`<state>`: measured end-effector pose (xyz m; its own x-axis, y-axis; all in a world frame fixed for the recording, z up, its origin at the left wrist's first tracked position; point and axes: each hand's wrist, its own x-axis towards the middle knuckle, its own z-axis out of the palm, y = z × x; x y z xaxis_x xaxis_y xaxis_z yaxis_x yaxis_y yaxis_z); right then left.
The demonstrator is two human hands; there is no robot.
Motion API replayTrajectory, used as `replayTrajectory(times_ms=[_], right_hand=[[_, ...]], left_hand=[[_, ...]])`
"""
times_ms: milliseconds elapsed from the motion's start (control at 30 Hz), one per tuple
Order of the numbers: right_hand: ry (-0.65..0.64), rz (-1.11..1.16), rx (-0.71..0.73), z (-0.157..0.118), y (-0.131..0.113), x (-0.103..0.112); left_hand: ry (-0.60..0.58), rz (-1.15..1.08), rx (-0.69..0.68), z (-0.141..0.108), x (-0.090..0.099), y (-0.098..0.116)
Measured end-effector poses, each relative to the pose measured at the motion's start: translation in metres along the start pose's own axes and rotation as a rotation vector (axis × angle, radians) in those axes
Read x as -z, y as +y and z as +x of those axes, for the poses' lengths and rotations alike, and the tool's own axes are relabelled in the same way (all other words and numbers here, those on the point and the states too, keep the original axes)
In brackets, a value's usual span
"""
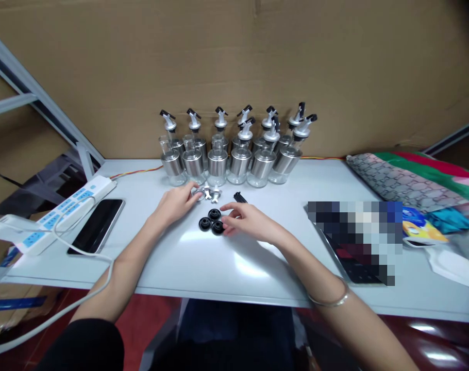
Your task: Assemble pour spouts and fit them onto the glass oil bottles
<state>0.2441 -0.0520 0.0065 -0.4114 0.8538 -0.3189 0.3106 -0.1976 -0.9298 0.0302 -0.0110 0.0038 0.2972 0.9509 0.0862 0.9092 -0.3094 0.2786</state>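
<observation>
My left hand is at the near side of the bottles, thumb and forefinger closed around the edge of a silver pourer cap. More silver pourer pieces lie just right of its fingertips. My right hand is palm inward with fingers apart, its fingertips at the right edge of a cluster of three round black stoppers. Whether they touch the nearest stopper is hard to tell. Small black lever pieces rest above my right hand. Glass bottles with steel sleeves stand upright in rows behind; three front ones have bare necks.
Other bottles carry silver pourers with black levers. A white power strip and a dark phone lie left, a cable crossing my left forearm. At right lie a blurred-out flat device and patterned cloth. Cardboard rises behind.
</observation>
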Motion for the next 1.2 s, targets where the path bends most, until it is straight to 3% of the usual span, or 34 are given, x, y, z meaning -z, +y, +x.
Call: replayTrajectory(times_ms=[233,367,433,600,667,733,800,933,1000,1067,1200], right_hand=[[-0.021,-0.145,0.06,-0.005,-0.009,0.004],[-0.376,-0.142,0.06,-0.008,-0.009,0.001],[-0.472,-0.132,0.046,-0.007,-0.006,-0.004],[-0.461,-0.123,0.075,-0.001,0.0,-0.005],[-0.461,-0.119,0.151,0.002,-0.005,0.0],[-0.253,-0.138,0.347,0.006,-0.016,0.007],[0.195,-0.13,0.571,0.015,-0.03,0.017],[0.745,-0.08,0.763,0.046,-0.053,0.037],[1.022,-0.185,0.935,0.064,-0.058,0.044],[1.138,-0.257,1.005,0.081,-0.059,0.047],[1.191,-0.204,0.926,0.105,-0.055,0.045]], left_hand=[[0.132,-0.166,-0.193,-0.008,0.001,0.009],[0.066,-0.164,-0.352,-0.012,-0.008,0.018],[0.033,-0.138,-0.384,-0.012,-0.013,0.023],[0.016,-0.097,-0.433,-0.013,-0.019,0.026],[0.022,-0.093,-0.442,-0.013,-0.018,0.024],[0.025,-0.092,-0.45,-0.012,-0.017,0.023],[0.033,-0.092,-0.453,-0.012,-0.016,0.022],[0.053,-0.092,-0.455,-0.013,-0.015,0.024],[0.062,-0.088,-0.461,-0.013,-0.014,0.025],[0.074,-0.08,-0.467,-0.014,-0.014,0.026],[0.101,-0.065,-0.47,-0.013,-0.013,0.024]])
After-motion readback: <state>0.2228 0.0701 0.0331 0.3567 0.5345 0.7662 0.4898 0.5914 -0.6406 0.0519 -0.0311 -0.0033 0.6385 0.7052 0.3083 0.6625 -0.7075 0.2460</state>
